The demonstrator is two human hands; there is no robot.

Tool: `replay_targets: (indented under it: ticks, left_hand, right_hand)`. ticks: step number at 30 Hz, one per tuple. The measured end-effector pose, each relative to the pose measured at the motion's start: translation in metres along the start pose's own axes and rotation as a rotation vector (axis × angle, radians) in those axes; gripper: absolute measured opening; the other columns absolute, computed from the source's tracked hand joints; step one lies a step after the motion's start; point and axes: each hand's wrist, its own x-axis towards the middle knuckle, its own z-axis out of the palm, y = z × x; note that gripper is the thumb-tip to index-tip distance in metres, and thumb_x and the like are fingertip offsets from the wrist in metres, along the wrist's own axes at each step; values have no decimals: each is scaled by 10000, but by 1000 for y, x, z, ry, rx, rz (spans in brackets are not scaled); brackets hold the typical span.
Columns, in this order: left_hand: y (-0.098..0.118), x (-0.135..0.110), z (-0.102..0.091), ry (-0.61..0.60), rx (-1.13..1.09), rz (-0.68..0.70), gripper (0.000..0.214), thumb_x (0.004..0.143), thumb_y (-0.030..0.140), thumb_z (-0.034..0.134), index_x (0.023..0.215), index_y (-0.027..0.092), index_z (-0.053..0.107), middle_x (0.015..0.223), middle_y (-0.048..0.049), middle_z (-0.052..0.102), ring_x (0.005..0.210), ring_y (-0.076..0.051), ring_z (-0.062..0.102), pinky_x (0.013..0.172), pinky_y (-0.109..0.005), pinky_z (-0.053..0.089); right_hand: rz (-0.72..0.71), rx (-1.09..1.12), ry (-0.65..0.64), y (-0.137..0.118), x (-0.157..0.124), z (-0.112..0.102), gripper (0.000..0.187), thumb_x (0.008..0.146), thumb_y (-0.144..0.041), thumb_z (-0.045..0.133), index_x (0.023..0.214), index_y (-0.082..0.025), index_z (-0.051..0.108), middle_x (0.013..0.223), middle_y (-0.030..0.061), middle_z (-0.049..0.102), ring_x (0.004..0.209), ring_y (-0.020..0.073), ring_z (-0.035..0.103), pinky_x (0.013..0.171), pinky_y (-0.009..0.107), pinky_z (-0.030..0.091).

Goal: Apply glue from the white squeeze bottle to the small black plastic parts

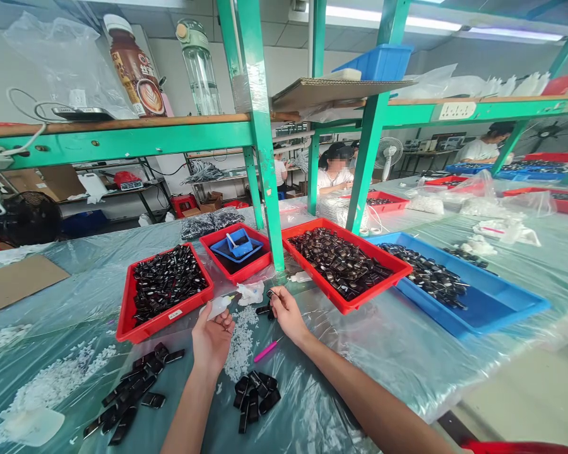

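Observation:
My left hand [212, 340] is closed around a small translucent squeeze bottle [216, 307], its narrow tip pointing right toward my other hand. Between the fingertips of my right hand [288, 315] is a small black part [270, 294], mostly hidden by the fingers. Just below it, other black pieces [264, 310] lie on the table. Small white bits [240, 343] are spread between my hands, beside a crumpled white tissue [250, 292]. A pink-handled pick [266, 351] rests under my right wrist. Nearer to me are two heaps of black pieces, one central [255, 396] and one left [131, 392].
Red trays of black parts stand left [165, 314] and right [344, 302] of a green post [267, 189]. A smaller red tray [239, 275] holds blue trays. A blue tray [497, 309] sits at right. Across the table, a person [335, 173] sits behind the frame.

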Motion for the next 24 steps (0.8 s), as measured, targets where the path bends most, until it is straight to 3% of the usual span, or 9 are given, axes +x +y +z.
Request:
replay_targets:
  ticks: [6,14,24]
  left_hand:
    - [-1,0,1,-3,45,29,275,717,362,781,725,153,603,637,-6,538,555,-110,463,522,-234,393]
    - [-5,-1,5,-12,133,34,324,656,396,813,724,160,602,609,4,545,549,-105,470,544,-228,396]
    - [-9,0,4,30,289,191,376,625,443,825,756,158,618,606,13,573,563,-110,502,560,-238,386]
  right_hand:
    - [36,97,-72,-1,0,4,421,841,-536,631,1065,-181,603,764,-1,623,465,90,469,476,242,390]
    - [37,120,-102,-5,-2,3,383,833,-496,680,1022,-167,631,746,16,681,460,89,483,466,232,391]
    - [24,83,-151,-6,-3,4,387,868,-484,644,1068,-154,677,795,39,685,497,97,493,495,242,410]
